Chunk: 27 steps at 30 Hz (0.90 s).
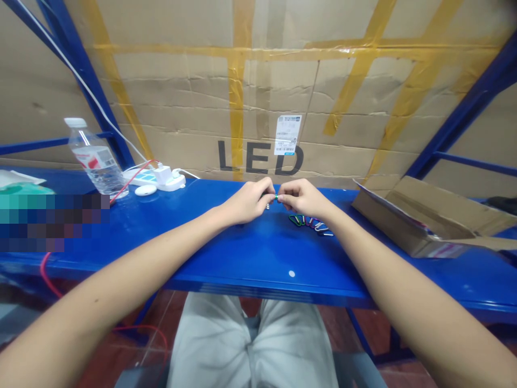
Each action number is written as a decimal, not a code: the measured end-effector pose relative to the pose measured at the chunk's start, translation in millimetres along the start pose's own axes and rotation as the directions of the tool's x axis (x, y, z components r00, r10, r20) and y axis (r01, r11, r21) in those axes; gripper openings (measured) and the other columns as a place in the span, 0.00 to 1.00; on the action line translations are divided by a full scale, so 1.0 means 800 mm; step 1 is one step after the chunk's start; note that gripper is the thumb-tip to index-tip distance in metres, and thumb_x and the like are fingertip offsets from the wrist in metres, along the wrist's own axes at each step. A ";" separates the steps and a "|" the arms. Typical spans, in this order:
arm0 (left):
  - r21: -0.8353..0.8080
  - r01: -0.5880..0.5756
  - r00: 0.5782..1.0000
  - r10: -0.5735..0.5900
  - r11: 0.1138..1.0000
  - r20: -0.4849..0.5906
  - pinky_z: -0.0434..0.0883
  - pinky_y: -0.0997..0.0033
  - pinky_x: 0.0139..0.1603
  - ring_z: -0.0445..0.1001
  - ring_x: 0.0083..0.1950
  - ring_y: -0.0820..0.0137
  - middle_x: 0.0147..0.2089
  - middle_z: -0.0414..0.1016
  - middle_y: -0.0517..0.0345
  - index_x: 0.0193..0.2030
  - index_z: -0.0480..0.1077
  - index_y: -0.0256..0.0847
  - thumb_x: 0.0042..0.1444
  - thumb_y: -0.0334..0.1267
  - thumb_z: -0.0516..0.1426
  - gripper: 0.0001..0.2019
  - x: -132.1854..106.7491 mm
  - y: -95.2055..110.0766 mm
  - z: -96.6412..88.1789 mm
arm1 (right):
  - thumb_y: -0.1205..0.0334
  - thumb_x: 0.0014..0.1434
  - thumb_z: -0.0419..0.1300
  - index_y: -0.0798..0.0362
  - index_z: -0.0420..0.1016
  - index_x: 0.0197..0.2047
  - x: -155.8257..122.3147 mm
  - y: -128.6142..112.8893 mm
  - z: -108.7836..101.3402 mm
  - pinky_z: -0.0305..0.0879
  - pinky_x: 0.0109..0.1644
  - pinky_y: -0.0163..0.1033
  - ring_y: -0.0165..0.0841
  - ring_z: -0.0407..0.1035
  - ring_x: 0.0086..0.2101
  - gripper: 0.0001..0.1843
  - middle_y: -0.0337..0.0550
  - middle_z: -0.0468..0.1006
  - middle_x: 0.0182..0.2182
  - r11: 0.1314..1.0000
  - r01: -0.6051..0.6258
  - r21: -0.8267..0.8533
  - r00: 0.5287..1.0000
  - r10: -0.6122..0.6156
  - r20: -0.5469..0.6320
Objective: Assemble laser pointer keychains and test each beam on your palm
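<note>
My left hand [251, 200] and my right hand [301, 196] meet fingertip to fingertip above the blue table [258, 253]. Both are closed in a pinch on a small green piece [277, 198], likely a coloured clip; a small metal bit shows under my left fingers. Just below my right wrist, a row of several coloured clips [310, 222] lies linked on the table: green, purple, pink and blue.
A plastic water bottle [95, 157] stands at the left, with a white power strip [159, 177] and red cable beside it. An open cardboard box [428, 215] lies at the right. A large "LED" carton forms the back wall, with blue shelf struts on both sides.
</note>
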<state>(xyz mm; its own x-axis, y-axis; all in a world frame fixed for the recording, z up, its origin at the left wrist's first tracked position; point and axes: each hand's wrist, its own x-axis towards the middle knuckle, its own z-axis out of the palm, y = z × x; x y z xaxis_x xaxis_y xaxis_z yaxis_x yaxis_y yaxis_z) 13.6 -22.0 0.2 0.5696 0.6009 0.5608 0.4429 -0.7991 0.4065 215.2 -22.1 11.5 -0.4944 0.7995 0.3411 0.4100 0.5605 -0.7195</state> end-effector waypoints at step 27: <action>0.122 -0.073 0.997 0.074 0.990 -0.008 0.68 0.68 0.39 0.76 0.37 0.67 0.38 0.81 0.54 0.39 0.74 0.38 0.64 0.34 0.54 0.07 -0.001 0.005 0.010 | 0.62 0.47 0.66 0.55 0.70 0.20 0.000 0.006 -0.002 0.47 0.15 0.31 0.23 0.53 0.12 0.10 0.34 0.65 0.11 0.913 -0.208 0.352 0.978 0.195 0.072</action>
<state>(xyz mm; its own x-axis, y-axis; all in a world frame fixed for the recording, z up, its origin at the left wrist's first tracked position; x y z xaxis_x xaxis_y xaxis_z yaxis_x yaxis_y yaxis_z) 20.1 -25.5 -4.2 0.5955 0.5396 0.5952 0.4814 -0.8328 0.2734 218.9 -18.8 9.0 -0.4585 0.8760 0.1500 0.2074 0.2695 -0.9404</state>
